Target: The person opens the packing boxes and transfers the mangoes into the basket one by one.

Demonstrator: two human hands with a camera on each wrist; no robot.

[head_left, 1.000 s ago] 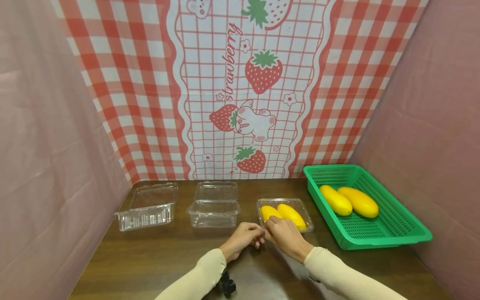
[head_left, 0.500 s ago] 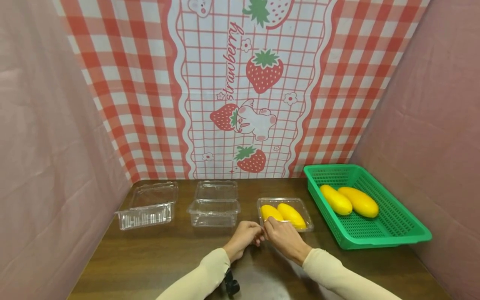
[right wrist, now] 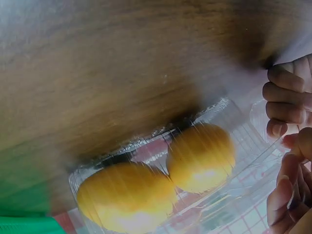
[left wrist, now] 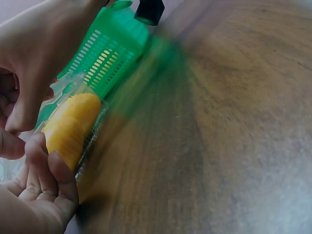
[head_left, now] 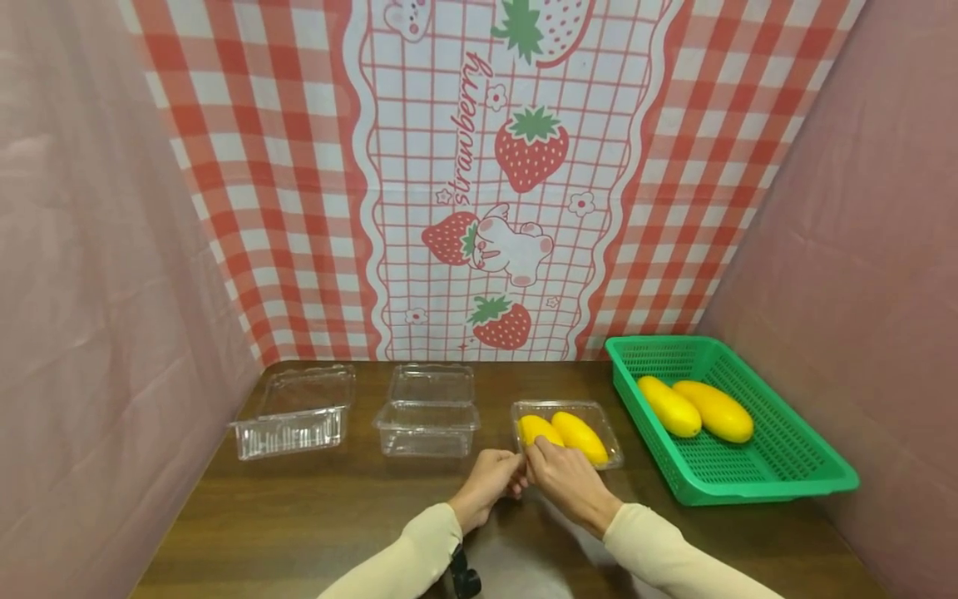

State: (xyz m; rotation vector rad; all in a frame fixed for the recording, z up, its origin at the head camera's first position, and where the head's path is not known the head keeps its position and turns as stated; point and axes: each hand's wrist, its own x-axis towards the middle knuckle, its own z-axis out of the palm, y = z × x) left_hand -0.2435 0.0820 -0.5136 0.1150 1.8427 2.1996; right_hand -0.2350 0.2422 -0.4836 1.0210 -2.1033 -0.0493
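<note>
Mango box [head_left: 560,405] on the table [head_left: 299,516], two mangoes [head_left: 580,438] in it; it stands between middle box [head_left: 427,441] and basket [head_left: 771,491]; left hand [head_left: 490,482] and right hand [head_left: 570,482] meet at its near left corner — fingers of both curled, tips close together; whether they grip anything, cannot tell, fingers in the way. Step looks like corner work; best done with light, even pressure; plastic would likely buckle if forced, and a lifted corner could roll the fruit.
</note>
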